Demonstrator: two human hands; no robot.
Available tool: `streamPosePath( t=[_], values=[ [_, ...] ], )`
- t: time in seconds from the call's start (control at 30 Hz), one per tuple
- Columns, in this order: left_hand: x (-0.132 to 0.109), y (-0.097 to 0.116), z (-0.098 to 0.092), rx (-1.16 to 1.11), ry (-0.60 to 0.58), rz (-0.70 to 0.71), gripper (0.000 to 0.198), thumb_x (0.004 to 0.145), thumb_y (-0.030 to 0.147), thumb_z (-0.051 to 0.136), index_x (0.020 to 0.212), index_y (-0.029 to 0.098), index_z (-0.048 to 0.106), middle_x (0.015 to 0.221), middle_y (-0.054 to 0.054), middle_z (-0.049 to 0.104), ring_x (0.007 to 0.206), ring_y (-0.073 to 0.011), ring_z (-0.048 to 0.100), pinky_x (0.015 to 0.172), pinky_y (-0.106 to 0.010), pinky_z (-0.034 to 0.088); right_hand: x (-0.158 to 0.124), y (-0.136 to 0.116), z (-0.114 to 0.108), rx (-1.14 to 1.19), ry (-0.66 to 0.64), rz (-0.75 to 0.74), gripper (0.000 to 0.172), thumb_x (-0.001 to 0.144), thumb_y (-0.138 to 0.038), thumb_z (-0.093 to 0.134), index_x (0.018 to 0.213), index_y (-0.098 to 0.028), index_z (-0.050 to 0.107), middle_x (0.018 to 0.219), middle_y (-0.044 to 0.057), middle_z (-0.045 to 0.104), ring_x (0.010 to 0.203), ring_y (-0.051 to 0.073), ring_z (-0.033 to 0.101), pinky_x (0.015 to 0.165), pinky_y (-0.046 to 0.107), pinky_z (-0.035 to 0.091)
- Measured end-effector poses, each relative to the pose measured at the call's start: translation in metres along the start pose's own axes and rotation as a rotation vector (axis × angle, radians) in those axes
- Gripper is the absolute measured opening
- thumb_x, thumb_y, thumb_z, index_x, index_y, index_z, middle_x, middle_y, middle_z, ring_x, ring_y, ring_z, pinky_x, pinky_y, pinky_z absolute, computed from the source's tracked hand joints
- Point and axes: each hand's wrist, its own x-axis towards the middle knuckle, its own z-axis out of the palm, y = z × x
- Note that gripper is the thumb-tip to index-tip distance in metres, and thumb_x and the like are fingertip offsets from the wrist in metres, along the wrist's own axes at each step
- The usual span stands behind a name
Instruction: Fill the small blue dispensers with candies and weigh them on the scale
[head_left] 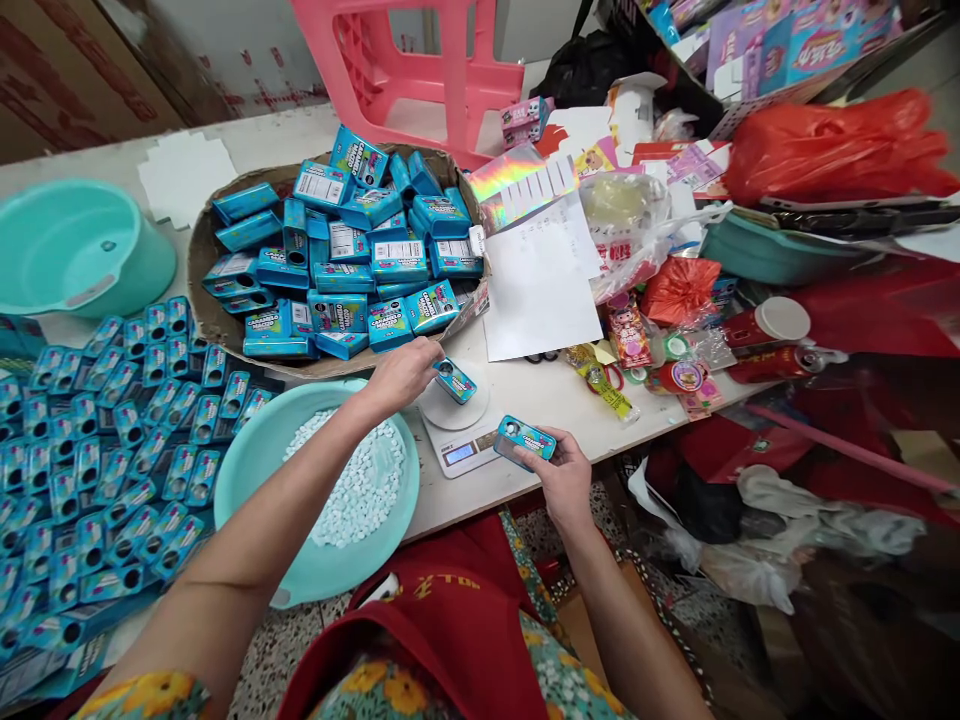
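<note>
I have the left hand [409, 372] over the small electronic scale with a grey-blue display [460, 456], its fingers bunched narrow at the near end of a small blue oblong box with a printed label [456, 382]. That box sits over the scale's round white platform [436, 412]; whether the fingertips pinch it or merely touch it, I cannot tell.

My right hand [566, 477] holds a second blue oblong box with a round opening [525, 441] between thumb and fingers, the opening toward the upper left. I have this one just beside the scale's right side, near the front edge of the white table [420, 508].

Under my left forearm stands a round turquoise plastic basin [244, 490] with many small white pellets [364, 500] in it. Beyond it, a brown cardboard tray [196, 285] is heaped with blue printed boxes [397, 262]. To the left I see rows of upright blue boxes with round openings [112, 430], and behind them an oval turquoise tub [82, 250]. A white paper sheet [540, 310] lies right of the tray, and a pink plastic stool [454, 70] stands at the back.
</note>
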Motion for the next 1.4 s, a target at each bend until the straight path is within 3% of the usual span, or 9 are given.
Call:
streamPosePath(
  t=[0.33, 0.63, 0.8, 0.9, 1.0, 1.1, 1.2, 1.3, 1.4],
  values=[
    [0.001, 0.007, 0.014, 0.206, -0.011, 0.063, 0.025, 0.082, 0.018, 0.052, 0.105, 0.023, 0.060, 0.106, -0.008, 0.047, 0.099, -0.0238, 0.046, 0.066, -0.030, 0.038, 0.002, 0.000, 0.004, 0.006, -0.007, 0.012, 0.048, 0.058, -0.033, 0.083, 0.097, -0.019, 0.061, 0.087, 0.002, 0.065, 0.080, 0.017, 0.059, 0.075, 0.034, 0.048],
    [-0.003, 0.005, 0.026, 0.141, 0.076, 0.008, 0.012, 0.082, 0.033, 0.059, 0.081, 0.022, 0.064, 0.103, -0.006, 0.049, 0.098, -0.0223, 0.046, 0.064, -0.028, 0.036, 0.011, -0.006, 0.014, 0.020, -0.019, 0.007, 0.049, 0.056, -0.034, 0.083, 0.097, -0.017, 0.061, 0.085, 0.002, 0.066, 0.078, 0.017, 0.060, 0.074, 0.034, 0.050],
    [-0.056, -0.007, -0.014, -0.126, 0.390, -0.061, 0.014, 0.083, 0.032, 0.059, 0.080, 0.019, 0.061, 0.103, -0.005, 0.053, 0.092, -0.0173, 0.051, 0.073, -0.027, 0.039, 0.033, 0.001, 0.052, 0.086, -0.057, -0.105, 0.049, 0.056, -0.034, 0.082, 0.096, -0.017, 0.060, 0.089, 0.003, 0.065, 0.082, 0.018, 0.061, 0.079, 0.035, 0.050],
    [-0.105, -0.018, -0.031, -0.214, 0.449, -0.086, 0.014, 0.083, 0.031, 0.060, 0.077, 0.018, 0.058, 0.099, -0.004, 0.055, 0.091, -0.0161, 0.053, 0.076, -0.026, 0.040, 0.046, 0.010, 0.080, 0.058, -0.102, -0.192, 0.049, 0.059, -0.038, 0.080, 0.097, -0.016, 0.058, 0.094, 0.005, 0.064, 0.086, 0.019, 0.062, 0.083, 0.037, 0.050],
    [-0.150, -0.022, -0.025, -0.286, 0.403, -0.101, 0.014, 0.084, 0.030, 0.060, 0.078, 0.018, 0.058, 0.097, -0.004, 0.056, 0.090, -0.0154, 0.054, 0.077, -0.025, 0.040, 0.045, 0.009, 0.093, -0.094, -0.108, -0.356, 0.050, 0.066, -0.042, 0.075, 0.104, -0.016, 0.056, 0.108, 0.010, 0.061, 0.102, 0.024, 0.058, 0.093, 0.043, 0.046],
    [-0.181, -0.011, -0.005, -0.375, 0.336, -0.128, 0.015, 0.085, 0.032, 0.058, 0.078, 0.018, 0.059, 0.096, -0.004, 0.057, 0.089, -0.0151, 0.054, 0.076, -0.025, 0.040, 0.018, -0.005, 0.088, -0.261, -0.071, -0.622, 0.065, 0.068, -0.043, 0.075, 0.122, -0.016, 0.049, 0.133, 0.016, 0.047, 0.127, 0.029, 0.041, 0.107, 0.049, 0.033],
    [-0.195, 0.008, 0.016, -0.489, 0.263, -0.103, 0.018, 0.087, 0.034, 0.055, 0.079, 0.019, 0.060, 0.098, -0.005, 0.058, 0.090, -0.0152, 0.054, 0.077, -0.025, 0.040, -0.026, -0.019, 0.081, -0.282, -0.380, -0.619, 0.076, 0.066, -0.046, 0.076, 0.129, -0.018, 0.045, 0.129, 0.014, 0.052, 0.119, 0.029, 0.049, 0.101, 0.045, 0.040],
    [-0.202, 0.007, 0.035, -0.644, 0.182, -0.123, 0.020, 0.089, 0.037, 0.051, 0.086, 0.020, 0.061, 0.096, -0.004, 0.060, 0.089, -0.0159, 0.056, 0.078, -0.026, 0.042, -0.066, -0.022, 0.082, -0.275, -0.738, -0.316, 0.050, 0.073, -0.045, 0.071, 0.114, -0.019, 0.057, 0.100, 0.006, 0.066, 0.089, 0.022, 0.061, 0.081, 0.034, 0.050],
    [-0.210, -0.024, 0.061, -0.584, 0.132, -0.364, 0.027, 0.090, 0.038, 0.045, 0.107, 0.021, 0.056, 0.102, -0.006, 0.061, 0.088, -0.0179, 0.057, 0.077, -0.028, 0.044, -0.089, -0.015, 0.085, -0.236, -0.749, -0.124, 0.033, 0.077, -0.042, 0.068, 0.100, -0.019, 0.062, 0.091, 0.002, 0.066, 0.082, 0.018, 0.060, 0.077, 0.030, 0.049]
  ],
)
